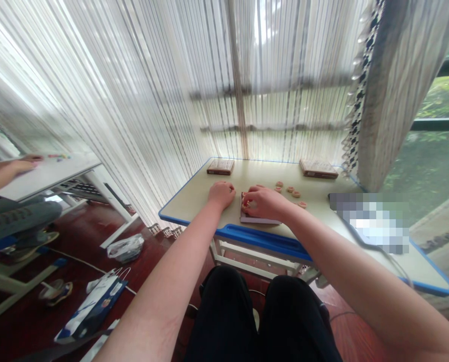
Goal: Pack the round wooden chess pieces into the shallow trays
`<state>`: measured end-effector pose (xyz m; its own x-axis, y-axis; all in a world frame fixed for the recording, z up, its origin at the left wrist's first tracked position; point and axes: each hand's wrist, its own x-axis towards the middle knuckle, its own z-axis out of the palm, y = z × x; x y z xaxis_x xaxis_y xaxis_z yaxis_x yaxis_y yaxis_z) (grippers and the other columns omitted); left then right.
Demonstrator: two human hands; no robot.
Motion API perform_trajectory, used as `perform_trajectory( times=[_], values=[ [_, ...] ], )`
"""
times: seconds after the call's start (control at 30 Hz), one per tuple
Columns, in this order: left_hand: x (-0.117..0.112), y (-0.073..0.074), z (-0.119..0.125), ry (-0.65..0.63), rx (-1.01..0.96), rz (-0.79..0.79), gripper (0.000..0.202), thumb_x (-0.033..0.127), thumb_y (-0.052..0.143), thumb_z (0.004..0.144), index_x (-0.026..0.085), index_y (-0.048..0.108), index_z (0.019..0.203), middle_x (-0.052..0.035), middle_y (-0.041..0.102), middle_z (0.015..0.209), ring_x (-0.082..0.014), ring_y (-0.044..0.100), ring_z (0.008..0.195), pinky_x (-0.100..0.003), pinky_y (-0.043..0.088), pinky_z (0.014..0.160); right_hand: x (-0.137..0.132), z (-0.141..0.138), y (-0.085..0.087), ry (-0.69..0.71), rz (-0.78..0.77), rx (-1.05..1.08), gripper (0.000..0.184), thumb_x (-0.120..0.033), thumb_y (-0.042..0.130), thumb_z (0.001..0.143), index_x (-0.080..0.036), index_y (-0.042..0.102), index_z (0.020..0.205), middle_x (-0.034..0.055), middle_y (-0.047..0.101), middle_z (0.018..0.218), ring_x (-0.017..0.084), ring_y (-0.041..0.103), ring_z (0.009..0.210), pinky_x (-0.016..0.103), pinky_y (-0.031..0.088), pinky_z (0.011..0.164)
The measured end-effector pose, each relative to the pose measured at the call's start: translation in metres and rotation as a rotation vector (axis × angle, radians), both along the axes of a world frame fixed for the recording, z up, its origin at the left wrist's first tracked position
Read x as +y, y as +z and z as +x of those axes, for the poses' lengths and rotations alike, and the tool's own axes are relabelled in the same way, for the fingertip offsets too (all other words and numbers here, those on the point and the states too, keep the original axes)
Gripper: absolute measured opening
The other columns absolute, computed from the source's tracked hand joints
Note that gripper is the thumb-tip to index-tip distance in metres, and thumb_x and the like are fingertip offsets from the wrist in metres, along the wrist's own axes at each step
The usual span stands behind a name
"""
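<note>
My right hand (267, 201) reaches over a shallow open box (260, 219) near the table's front edge. Its fingers are bent and pinched at the box's left side, at a round wooden piece (246, 205); the grip is partly hidden. Left of the box, my left hand (222, 193) rests on the tabletop with its fingers curled in; what they hold, if anything, is hidden. Several loose round wooden pieces (296, 194) with reddish marks lie on the table beyond and to the right of the box.
Two flat boxes stand at the table's back, one left (220, 166) and one right (318, 169). A blurred-out device (371, 226) with a cable lies on the right. Striped curtains (284, 100) hang behind. Leftward, another person's hands (26, 164) are at a table; bags (96, 301) lie on the floor.
</note>
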<state>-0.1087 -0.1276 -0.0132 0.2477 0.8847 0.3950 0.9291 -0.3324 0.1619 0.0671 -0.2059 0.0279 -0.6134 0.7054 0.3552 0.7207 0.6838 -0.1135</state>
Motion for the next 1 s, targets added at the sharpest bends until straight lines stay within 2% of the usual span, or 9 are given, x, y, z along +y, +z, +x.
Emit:
perform_trajectory(
  times=[0.57, 1.0],
  values=[
    [-0.0001, -0.0002, 0.0003, 0.003, 0.004, -0.011, 0.026, 0.03, 0.047, 0.079, 0.02, 0.068, 0.091, -0.007, 0.063, 0.099, -0.0201, 0.054, 0.097, -0.031, 0.038, 0.092, -0.0027, -0.0008, 0.0029, -0.029, 0.009, -0.045, 0.019, -0.034, 0.058, 0.074, -0.022, 0.067, 0.086, 0.0054, 0.062, 0.09, 0.019, 0.054, 0.086, 0.026, 0.039, 0.073],
    [0.0006, 0.0006, 0.0013, 0.012, 0.006, -0.023, 0.025, 0.03, 0.048, 0.078, 0.02, 0.068, 0.091, -0.0066, 0.063, 0.098, -0.0198, 0.055, 0.096, -0.031, 0.039, 0.092, -0.0046, -0.0008, 0.0057, -0.101, -0.02, -0.023, 0.022, -0.039, 0.055, 0.077, -0.023, 0.068, 0.085, 0.0055, 0.063, 0.092, 0.02, 0.054, 0.09, 0.028, 0.04, 0.076]
  ],
)
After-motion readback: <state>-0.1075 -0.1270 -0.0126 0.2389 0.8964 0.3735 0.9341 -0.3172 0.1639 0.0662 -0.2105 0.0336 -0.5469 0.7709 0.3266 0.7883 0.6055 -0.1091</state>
